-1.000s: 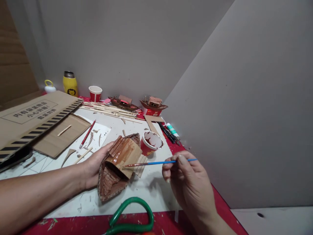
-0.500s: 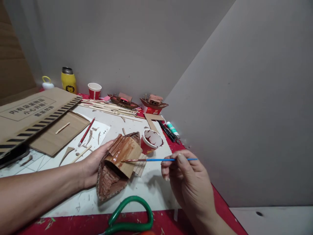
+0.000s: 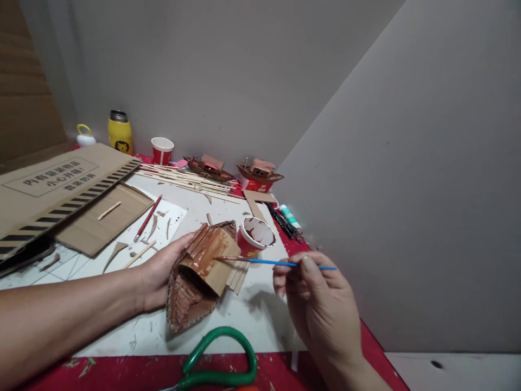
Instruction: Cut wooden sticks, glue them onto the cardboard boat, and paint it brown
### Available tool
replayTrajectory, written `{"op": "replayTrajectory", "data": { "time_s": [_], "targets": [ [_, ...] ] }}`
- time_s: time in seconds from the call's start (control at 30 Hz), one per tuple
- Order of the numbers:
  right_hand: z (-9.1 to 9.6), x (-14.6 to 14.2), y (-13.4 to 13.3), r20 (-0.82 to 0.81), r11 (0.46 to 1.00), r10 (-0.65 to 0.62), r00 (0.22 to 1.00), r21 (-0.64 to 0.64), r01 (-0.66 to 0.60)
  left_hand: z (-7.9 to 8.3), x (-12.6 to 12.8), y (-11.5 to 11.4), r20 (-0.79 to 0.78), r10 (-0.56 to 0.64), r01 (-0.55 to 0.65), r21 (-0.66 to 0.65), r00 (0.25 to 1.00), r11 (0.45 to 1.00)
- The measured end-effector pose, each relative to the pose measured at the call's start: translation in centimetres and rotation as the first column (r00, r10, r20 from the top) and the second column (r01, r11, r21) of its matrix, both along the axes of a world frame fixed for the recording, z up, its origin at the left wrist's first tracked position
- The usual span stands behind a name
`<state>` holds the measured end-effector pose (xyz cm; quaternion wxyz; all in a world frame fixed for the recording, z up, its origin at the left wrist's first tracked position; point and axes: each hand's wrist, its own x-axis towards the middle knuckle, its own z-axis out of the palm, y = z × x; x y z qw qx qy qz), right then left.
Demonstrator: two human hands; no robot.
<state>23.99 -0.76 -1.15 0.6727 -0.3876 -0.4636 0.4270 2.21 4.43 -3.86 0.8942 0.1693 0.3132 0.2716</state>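
Observation:
My left hand (image 3: pixel 160 274) grips a small cardboard model boat (image 3: pixel 191 301) from its left side, the fingers hidden beneath it. The boat's curved roof (image 3: pixel 220 274) has wet brown paint on the left part and bare tan cardboard on the right. My right hand (image 3: pixel 317 293) pinches a thin blue paintbrush (image 3: pixel 268 262) between thumb and fingers. The brown brush tip touches the roof near the edge of the wet paint. Just behind the boat stands a paper cup (image 3: pixel 249 247) with brown paint smeared inside.
Green-handled scissors (image 3: pixel 220 374) lie at the front edge. Left are a large cardboard piece (image 3: pixel 52 184), a red pencil (image 3: pixel 148 217) and scraps. Farther back are thin wooden sticks (image 3: pixel 183 179), two finished-looking model boats (image 3: pixel 262 169), a red cup (image 3: pixel 161 155) and a yellow bottle (image 3: pixel 120 136).
The brush tip has moved slightly up and right along the roof, and the brown paint reaches a little farther. The whole view has shifted slightly.

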Motion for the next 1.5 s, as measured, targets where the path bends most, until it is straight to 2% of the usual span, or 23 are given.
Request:
{"op": "replayTrajectory", "data": {
  "time_s": [0.1, 0.23, 0.33, 0.77, 1.0, 1.1, 1.27, 1.37, 1.5],
  "targets": [
    [0.3, 0.1, -0.2, -0.038, 1.0, -0.008, 0.999, 0.002, 0.008, 0.0, 0.0, 0.0, 0.021, 0.005, -0.005, 0.007, 1.0, 1.0],
    [0.0, -0.4, -0.8, -0.008, 0.995, 0.1, 0.995, -0.025, -0.1, 0.4, 0.1, 0.0, 0.001, 0.017, -0.017, -0.004, 1.0, 1.0],
    [-0.5, -0.6, -0.9, 0.016, 0.992, 0.119, 0.993, -0.046, -0.118, 0.7, 0.1, -0.1, 0.0, 0.019, -0.019, -0.03, 1.0, 0.999],
    [0.3, 0.8, 1.1, -0.043, 0.99, -0.143, 0.989, -0.002, 0.143, 1.5, 0.2, -0.3, -0.046, 0.007, -0.01, -0.058, 0.999, 0.998],
    [-0.2, 0.2, -0.4, 0.032, 0.998, 0.01, 0.999, 0.06, -0.012, 1.6, 0.0, -0.4, -0.055, 0.015, -0.019, -0.078, 0.998, 0.997],
    [-0.5, 0.4, 0.1, 0.054, 0.996, -0.008, 0.999, 0.089, 0.003, 1.9, 0.2, -0.5, -0.045, 0.024, -0.027, -0.068, 0.999, 0.997],
    [-0.1, 0.9, 0.9, 0.003, 0.99, -0.092, 0.996, 0.111, 0.091, 2.4, 0.4, -0.6, -0.064, 0.035, -0.04, -0.072, 0.997, 0.997],
    [0.1, 0.7, 0.3, 0.01, 0.99, -0.063, 0.998, 0.126, 0.061, 2.4, 0.3, -0.6, -0.085, 0.028, -0.033, -0.064, 0.996, 0.997],
    [-0.3, 0.6, -0.4, 0.111, 0.989, -0.035, 0.993, 0.145, 0.019, 2.3, 0.3, -0.7, -0.093, 0.036, -0.041, -0.055, 0.995, 0.998]
  ]
}}
